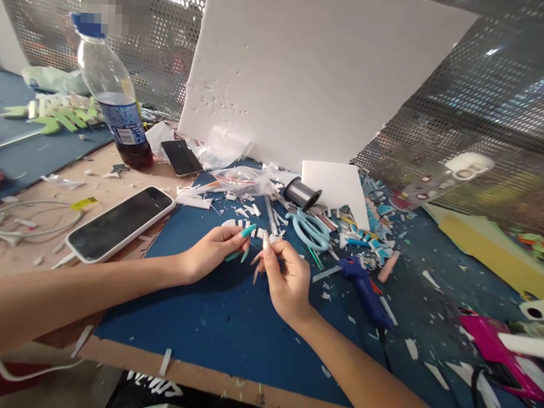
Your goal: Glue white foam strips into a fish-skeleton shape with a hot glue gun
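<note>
Above the blue mat (214, 333), my left hand (217, 249) has its fingers pinched together, with long turquoise nails. Close to its right, my right hand (287, 276) is pinched too, with long pale nails. Anything between the fingertips is too small to make out. Small white foam pieces (231, 223) lie just behind the fingertips. Light blue scissors (311, 229) rest behind my right hand, beside a spool of grey wire (301, 193). A blue glue gun (367, 293) lies to the right of my right hand.
A phone (122, 222) with a cable and a bottle (117, 103) stand left. A second phone (182, 157) is behind. A large white foam board (303, 74) leans at the back. Foam scraps (376, 231) and a pink tool (503, 355) are right.
</note>
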A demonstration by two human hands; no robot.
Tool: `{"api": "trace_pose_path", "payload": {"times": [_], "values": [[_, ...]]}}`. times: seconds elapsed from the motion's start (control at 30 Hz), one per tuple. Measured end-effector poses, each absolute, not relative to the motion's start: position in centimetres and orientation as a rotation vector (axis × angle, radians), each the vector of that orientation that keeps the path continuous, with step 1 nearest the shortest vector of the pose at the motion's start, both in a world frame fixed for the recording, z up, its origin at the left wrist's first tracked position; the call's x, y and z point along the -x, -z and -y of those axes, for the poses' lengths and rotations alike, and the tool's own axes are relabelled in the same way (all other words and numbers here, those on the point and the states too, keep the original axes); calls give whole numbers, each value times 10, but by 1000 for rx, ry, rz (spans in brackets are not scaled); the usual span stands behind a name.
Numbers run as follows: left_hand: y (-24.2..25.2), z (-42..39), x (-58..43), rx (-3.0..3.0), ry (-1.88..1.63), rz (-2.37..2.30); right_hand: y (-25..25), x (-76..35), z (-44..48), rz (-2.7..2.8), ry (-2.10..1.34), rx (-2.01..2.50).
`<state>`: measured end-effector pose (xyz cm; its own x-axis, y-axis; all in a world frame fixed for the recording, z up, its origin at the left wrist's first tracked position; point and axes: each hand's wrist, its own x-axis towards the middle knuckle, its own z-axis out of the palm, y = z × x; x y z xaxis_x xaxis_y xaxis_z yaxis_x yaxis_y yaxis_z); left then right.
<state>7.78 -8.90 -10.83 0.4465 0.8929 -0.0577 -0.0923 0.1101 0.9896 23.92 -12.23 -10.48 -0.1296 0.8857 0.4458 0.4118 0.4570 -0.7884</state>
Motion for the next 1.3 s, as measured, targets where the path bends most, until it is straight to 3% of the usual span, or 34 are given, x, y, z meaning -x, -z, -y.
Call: {"api": "trace_pose_path", "payload": {"times": [1.3], "values": [[99,90,-77,-1362,-874,-795,101,-237,120,1723,-741,1190]]}}
